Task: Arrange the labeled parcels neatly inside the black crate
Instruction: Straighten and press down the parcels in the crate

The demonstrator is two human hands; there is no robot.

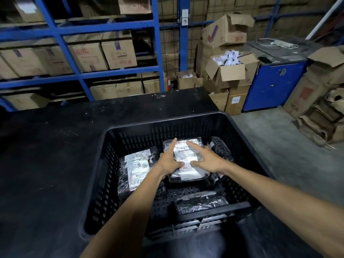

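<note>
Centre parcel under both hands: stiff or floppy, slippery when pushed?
The centre parcel looks boxy with a flat top, so probably fairly stiff. Its glossy wrap suggests it may slide under the left hand and right hand. Weight: cannot tell.

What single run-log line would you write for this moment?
stage: arranging | both hands: left hand, right hand on centre parcel | place: black crate | other parcels: inside

Black crate (104,183) on the dark table (46,164). Centre: labeled parcel (186,157), my left hand (170,162) and right hand (207,161) flat on it, forefingers extended toward 12 o'clock. At 9 o'clock: second labeled parcel (137,168). At 6 o'clock: black-wrapped parcel (202,201). At 3 o'clock: another black parcel (222,148), partly hidden.
</note>
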